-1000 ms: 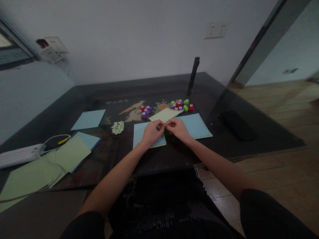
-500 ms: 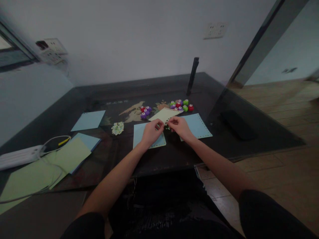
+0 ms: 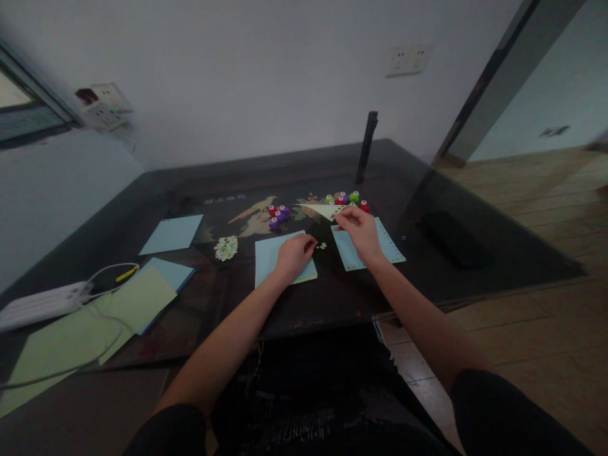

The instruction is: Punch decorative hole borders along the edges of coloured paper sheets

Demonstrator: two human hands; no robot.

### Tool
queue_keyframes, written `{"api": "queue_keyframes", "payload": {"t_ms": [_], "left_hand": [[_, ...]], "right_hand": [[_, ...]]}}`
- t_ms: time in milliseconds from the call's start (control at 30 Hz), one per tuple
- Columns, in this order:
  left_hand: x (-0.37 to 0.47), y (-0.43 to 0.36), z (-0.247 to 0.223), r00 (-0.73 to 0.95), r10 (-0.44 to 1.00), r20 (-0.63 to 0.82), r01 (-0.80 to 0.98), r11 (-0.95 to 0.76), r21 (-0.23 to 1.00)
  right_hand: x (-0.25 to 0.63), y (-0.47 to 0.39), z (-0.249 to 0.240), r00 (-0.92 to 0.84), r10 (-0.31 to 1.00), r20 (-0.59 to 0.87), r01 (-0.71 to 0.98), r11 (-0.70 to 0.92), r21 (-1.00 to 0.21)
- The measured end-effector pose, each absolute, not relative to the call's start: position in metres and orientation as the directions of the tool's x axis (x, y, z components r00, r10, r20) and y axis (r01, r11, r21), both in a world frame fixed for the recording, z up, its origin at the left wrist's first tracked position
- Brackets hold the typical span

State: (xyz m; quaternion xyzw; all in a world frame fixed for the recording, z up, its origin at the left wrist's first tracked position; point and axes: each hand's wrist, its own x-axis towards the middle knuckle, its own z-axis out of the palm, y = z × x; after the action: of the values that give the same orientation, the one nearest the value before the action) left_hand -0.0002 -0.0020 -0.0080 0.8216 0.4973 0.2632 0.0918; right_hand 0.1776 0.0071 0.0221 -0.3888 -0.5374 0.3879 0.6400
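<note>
My right hand (image 3: 361,233) pinches a pale yellow sheet of paper (image 3: 322,210) with holes along its edge, lifted and tilted above the table. Below that hand lies a light blue sheet (image 3: 351,253) with small marks along its edges. My left hand (image 3: 293,254) rests over another light blue sheet (image 3: 266,254), fingers curled together; whatever they may hold is hidden. Just right of its fingertips are a few small pale paper bits (image 3: 322,246). Farther left sits a pile of similar bits (image 3: 226,247).
Small round red and purple pieces (image 3: 277,217) and a second multicoloured group (image 3: 341,199) sit at mid-table. A black post (image 3: 367,147) stands behind. A dark phone-like slab (image 3: 453,239) lies right. Green sheets (image 3: 140,294), a cable and a white power strip (image 3: 45,306) lie left.
My hands have moved apart. The right went up and right with the yellow sheet, which tilted edge-on; the left stayed low, and the bits between them came into view.
</note>
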Motion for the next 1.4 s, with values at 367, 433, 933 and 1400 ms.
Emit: {"api": "queue_keyframes", "payload": {"t_ms": [367, 433, 933, 1400], "left_hand": [[-0.001, -0.003, -0.006, 0.404, 0.857, 0.319, 0.773, -0.507, 0.381], [-0.001, -0.001, -0.007, 0.403, 0.86, 0.314, 0.768, -0.504, 0.394], [-0.015, -0.003, 0.005, 0.5, 0.8, 0.332, 0.73, -0.595, 0.335], [-0.009, -0.001, 0.009, 0.322, 0.905, 0.278, 0.317, -0.38, 0.869]], "right_hand": [[0.177, 0.004, 0.023, 0.106, 0.923, 0.37, -0.078, 0.379, -0.922], [0.177, 0.005, 0.022, 0.101, 0.923, 0.371, -0.086, 0.38, -0.921], [0.178, 0.004, 0.022, 0.075, 0.922, 0.379, -0.097, 0.385, -0.918], [0.176, -0.001, 0.025, 0.046, 0.927, 0.373, -0.058, 0.375, -0.925]]}}
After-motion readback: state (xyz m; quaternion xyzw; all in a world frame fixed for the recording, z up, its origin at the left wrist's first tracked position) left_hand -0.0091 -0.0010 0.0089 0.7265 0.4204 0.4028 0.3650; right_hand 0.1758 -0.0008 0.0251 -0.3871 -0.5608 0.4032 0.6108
